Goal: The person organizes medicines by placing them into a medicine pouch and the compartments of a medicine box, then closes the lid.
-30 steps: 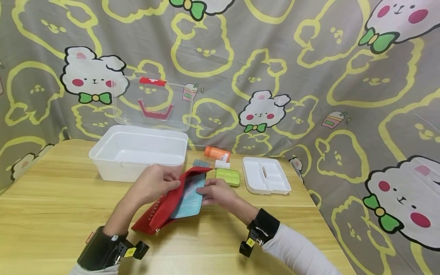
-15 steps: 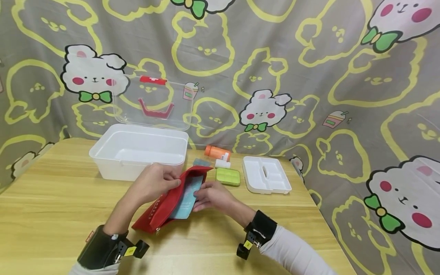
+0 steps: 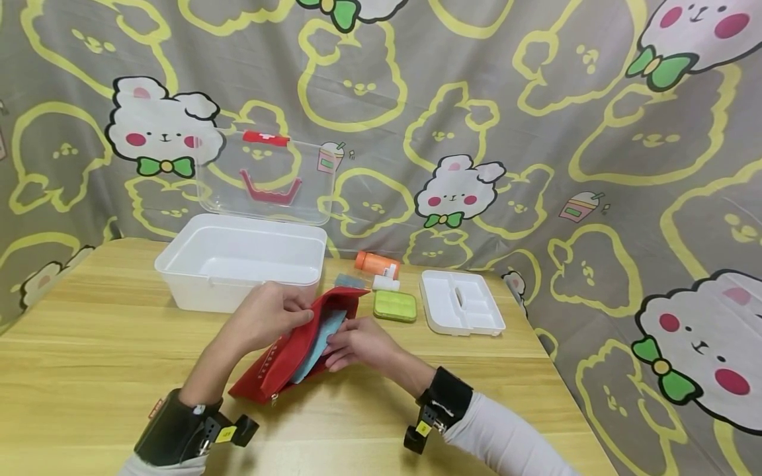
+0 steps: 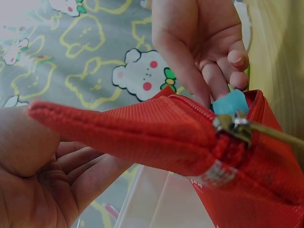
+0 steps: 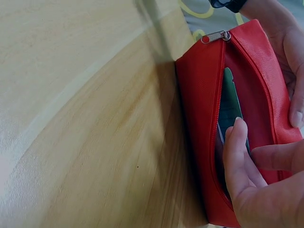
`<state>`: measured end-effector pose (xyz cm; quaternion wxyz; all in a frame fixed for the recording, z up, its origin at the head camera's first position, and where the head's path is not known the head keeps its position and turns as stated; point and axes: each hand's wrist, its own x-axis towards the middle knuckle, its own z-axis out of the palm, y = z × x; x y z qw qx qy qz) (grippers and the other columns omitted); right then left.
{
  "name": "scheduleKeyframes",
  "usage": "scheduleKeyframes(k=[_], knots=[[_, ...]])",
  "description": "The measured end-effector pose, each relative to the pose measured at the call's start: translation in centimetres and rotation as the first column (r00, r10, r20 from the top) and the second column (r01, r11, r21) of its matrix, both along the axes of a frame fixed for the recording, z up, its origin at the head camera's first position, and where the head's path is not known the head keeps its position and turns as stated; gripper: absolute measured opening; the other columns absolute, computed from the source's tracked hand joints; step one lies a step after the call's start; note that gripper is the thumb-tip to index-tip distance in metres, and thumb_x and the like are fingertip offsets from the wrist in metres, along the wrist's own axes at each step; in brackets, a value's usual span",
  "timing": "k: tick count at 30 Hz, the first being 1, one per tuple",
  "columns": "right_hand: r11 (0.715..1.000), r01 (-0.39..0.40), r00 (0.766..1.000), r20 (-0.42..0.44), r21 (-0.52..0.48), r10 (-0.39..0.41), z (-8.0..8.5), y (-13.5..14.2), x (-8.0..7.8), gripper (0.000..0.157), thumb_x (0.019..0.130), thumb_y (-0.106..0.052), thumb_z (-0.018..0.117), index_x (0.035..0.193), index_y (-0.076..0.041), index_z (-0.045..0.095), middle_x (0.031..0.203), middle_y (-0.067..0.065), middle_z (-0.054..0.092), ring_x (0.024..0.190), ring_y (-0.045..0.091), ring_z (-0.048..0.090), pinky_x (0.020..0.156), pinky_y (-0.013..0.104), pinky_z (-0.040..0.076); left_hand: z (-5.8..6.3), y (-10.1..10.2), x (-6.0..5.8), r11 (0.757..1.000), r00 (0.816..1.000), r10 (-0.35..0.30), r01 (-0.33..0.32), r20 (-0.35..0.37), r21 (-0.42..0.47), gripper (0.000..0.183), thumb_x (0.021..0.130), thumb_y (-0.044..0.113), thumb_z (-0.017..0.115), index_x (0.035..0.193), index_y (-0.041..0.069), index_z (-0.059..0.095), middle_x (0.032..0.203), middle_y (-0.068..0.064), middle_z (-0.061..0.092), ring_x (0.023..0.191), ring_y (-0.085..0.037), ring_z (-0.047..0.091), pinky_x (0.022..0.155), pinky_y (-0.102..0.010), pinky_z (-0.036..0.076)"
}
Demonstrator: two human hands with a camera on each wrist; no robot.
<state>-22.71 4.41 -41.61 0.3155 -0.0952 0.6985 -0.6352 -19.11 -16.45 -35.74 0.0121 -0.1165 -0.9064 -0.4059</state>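
A red zippered pouch (image 3: 286,357) stands tilted on the table with its mouth spread. My left hand (image 3: 270,317) pinches one edge of the pouch between thumb and fingers. Most of a light blue flat packet (image 3: 321,340) is down inside the pouch; it looks dark green in the right wrist view. My right hand (image 3: 360,344) holds the packet's edge, its fingertips (image 5: 236,130) within the pouch mouth. From the left wrist, the zipper pull (image 4: 235,126) hangs at the near end, and only a corner of the packet shows.
Behind the pouch stands a white box (image 3: 238,264) with its clear lid (image 3: 264,178) raised. Right of it lie an orange bottle (image 3: 376,264), a white roll-like item (image 3: 385,283), a green case (image 3: 395,306) and a white divided tray (image 3: 461,302).
The blue packet has slid deeper into the red pouch, so less of it shows. My right hand has moved left and slightly down with it. My left hand keeps its place.
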Motion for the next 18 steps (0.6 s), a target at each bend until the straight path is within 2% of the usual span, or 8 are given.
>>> scheduleKeyframes(k=[9,18], knots=[[1.000,0.017,1.000,-0.014,-0.011,-0.017,0.0,-1.0,0.4,0.011,0.096,-0.003,0.061,0.096,0.008,0.063,0.084,0.012,0.072,0.065,0.017,0.070,0.068,0.034,0.062,0.1,-0.1,0.1,1.000,1.000,0.002,-0.002,0.013,0.005,0.005,0.090,0.011,0.073,0.090,0.007,0.076,0.085,-0.006,0.076,0.072,-0.016,0.065,0.062,-0.030,0.053],[0.999,0.035,0.999,-0.034,0.002,-0.035,-0.5,-1.9,1.1,0.013,0.093,-0.001,0.063,0.095,0.010,0.067,0.090,0.022,0.075,0.060,0.015,0.068,0.060,0.029,0.060,0.1,-0.2,0.1,1.000,1.000,0.002,-0.002,0.022,0.013,0.006,0.091,0.011,0.072,0.091,0.007,0.077,0.086,-0.007,0.076,0.072,-0.016,0.065,0.062,-0.029,0.053]])
